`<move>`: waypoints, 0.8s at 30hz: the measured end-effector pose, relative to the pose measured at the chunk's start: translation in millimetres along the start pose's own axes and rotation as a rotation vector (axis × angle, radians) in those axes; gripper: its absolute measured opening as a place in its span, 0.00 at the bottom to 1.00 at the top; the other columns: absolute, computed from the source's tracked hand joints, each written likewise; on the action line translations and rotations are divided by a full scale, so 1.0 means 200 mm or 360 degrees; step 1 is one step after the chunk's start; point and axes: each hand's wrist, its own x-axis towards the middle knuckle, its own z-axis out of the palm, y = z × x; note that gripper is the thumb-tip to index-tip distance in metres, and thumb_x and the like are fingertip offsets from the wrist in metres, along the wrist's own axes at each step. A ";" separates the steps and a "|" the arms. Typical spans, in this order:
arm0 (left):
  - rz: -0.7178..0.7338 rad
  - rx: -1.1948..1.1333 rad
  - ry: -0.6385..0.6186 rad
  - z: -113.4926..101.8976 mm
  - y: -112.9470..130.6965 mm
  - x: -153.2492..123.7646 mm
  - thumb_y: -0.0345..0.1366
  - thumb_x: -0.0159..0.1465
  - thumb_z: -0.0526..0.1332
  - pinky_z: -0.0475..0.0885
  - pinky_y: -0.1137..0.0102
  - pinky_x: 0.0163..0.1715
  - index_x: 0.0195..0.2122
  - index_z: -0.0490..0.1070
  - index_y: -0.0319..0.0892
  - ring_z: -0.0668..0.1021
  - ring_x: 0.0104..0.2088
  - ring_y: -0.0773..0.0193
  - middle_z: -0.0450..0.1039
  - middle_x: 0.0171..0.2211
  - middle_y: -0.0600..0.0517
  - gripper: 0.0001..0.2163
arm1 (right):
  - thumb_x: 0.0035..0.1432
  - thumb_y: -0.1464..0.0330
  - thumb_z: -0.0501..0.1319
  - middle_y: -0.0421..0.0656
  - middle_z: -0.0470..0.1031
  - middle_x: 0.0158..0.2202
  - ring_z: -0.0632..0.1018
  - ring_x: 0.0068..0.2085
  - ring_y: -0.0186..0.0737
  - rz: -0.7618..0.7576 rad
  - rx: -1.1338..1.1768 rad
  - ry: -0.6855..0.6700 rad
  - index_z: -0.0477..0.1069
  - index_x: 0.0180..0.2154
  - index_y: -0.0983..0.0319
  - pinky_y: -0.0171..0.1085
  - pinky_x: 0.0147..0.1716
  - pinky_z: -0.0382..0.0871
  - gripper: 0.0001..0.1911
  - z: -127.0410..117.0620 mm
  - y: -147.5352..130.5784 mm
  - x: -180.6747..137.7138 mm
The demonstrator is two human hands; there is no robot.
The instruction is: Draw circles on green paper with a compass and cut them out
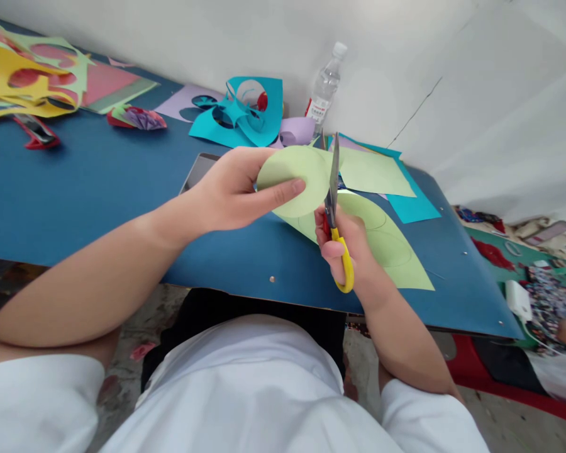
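My left hand (236,189) pinches a light green paper circle (292,170), thumb on top and fingers hidden behind it. Yellow-handled scissors (344,267) are in my right hand (344,242), blades apart and pointing up at the circle's right edge. A narrow bit of green paper shows by the blades. Below my hands lies a green sheet (396,251) with circles drawn on it. I cannot tell whether the held circle is still joined to a larger piece.
Behind stand a water bottle (323,88) and cut turquoise paper (268,119). More sheets (377,170) lie right. A phone (200,170) is partly behind my left hand. Left are a folded paper flower (136,118), a red stapler-like tool (35,132) and yellow scraps (9,82) on the blue table (99,189).
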 end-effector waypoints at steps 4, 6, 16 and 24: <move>-0.0025 -0.0015 0.0026 0.00 0.00 0.00 0.63 0.78 0.78 0.88 0.60 0.41 0.39 0.83 0.47 0.85 0.38 0.51 0.76 0.31 0.51 0.24 | 0.65 0.12 0.58 0.34 0.63 0.28 0.65 0.30 0.43 0.0006 -0.0020 0.0012 0.69 0.44 0.51 0.44 0.29 0.63 0.49 0.00 0.00 0.00; -0.0017 -0.0014 0.0035 0.00 0.01 0.00 0.64 0.77 0.78 0.88 0.61 0.40 0.39 0.82 0.47 0.84 0.38 0.52 0.75 0.30 0.52 0.25 | 0.66 0.12 0.58 0.34 0.62 0.28 0.65 0.30 0.43 -0.0007 -0.0031 0.0017 0.68 0.44 0.51 0.44 0.30 0.63 0.48 0.00 0.00 0.00; 0.0039 -0.0016 -0.0005 0.00 0.00 0.02 0.62 0.77 0.77 0.84 0.62 0.34 0.36 0.81 0.49 0.82 0.35 0.52 0.72 0.27 0.52 0.24 | 0.63 0.12 0.60 0.35 0.63 0.28 0.64 0.30 0.44 0.0039 -0.0034 0.0045 0.70 0.44 0.51 0.45 0.30 0.63 0.49 0.00 0.01 0.00; -0.0038 0.0005 -0.0019 0.00 0.01 0.01 0.61 0.75 0.78 0.80 0.62 0.32 0.38 0.81 0.48 0.78 0.33 0.54 0.70 0.27 0.52 0.22 | 0.70 0.17 0.63 0.33 0.66 0.28 0.66 0.27 0.40 -0.0031 0.0085 0.0000 0.72 0.47 0.52 0.43 0.29 0.65 0.45 0.01 0.10 0.01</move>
